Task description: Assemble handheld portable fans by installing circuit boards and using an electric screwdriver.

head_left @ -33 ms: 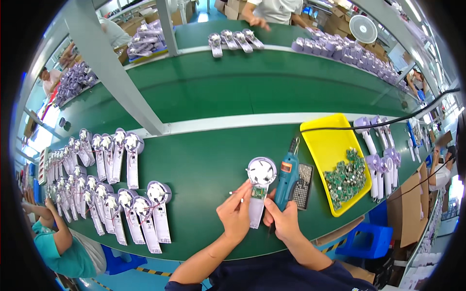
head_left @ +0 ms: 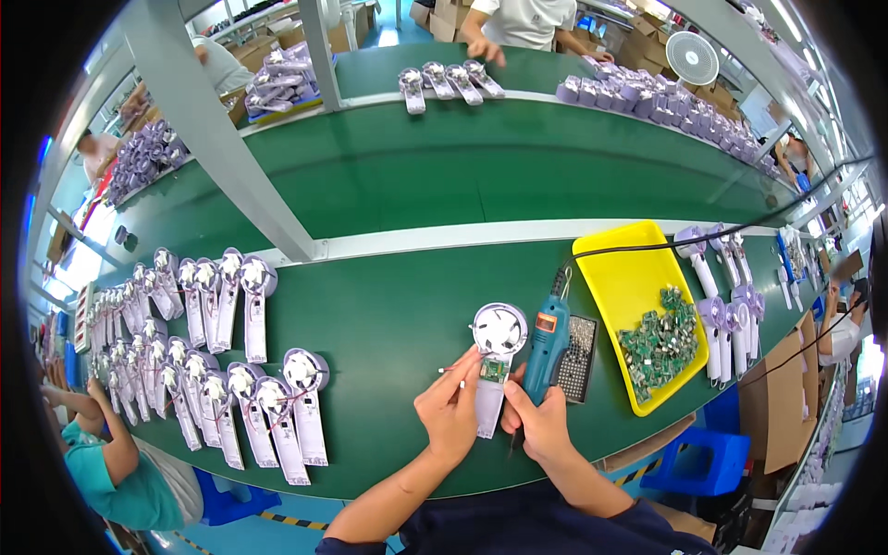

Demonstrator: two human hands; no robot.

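Work surface: a green tabletop (head_left: 398, 305), bounded on its far side by a pale rail (head_left: 444, 237), with a grey post (head_left: 217, 139) rising at the rail's left part. Past the rail runs a second green bench (head_left: 416, 148), where a co-worker in a white shirt (head_left: 524, 20) has one hand near four fan assemblies (head_left: 450, 83). A co-worker in teal (head_left: 134, 486) sits at the left end of my table.

The fan unit (head_left: 491, 407) is before me, near the table's front edge, round head away from me, a green circuit board (head_left: 493, 371) showing in its body. My left hand (head_left: 448, 416) pinches it narrowly at its left side. My right hand (head_left: 538, 421) is wrapped around the lower end of a teal electric screwdriver (head_left: 549, 342), its black cord (head_left: 666, 244) passing over a yellow tray (head_left: 601, 305) of boards.

Clearances: to the left, a broad stretch of green separates my left hand from the rows of fan units (head_left: 303, 407). To the right, room is tight: a dark box of small metal parts (head_left: 579, 361) sits just beside the screwdriver, the tray next to it. Both forearms cross the front edge; a blue stool (head_left: 698, 460) stands beyond it, right.
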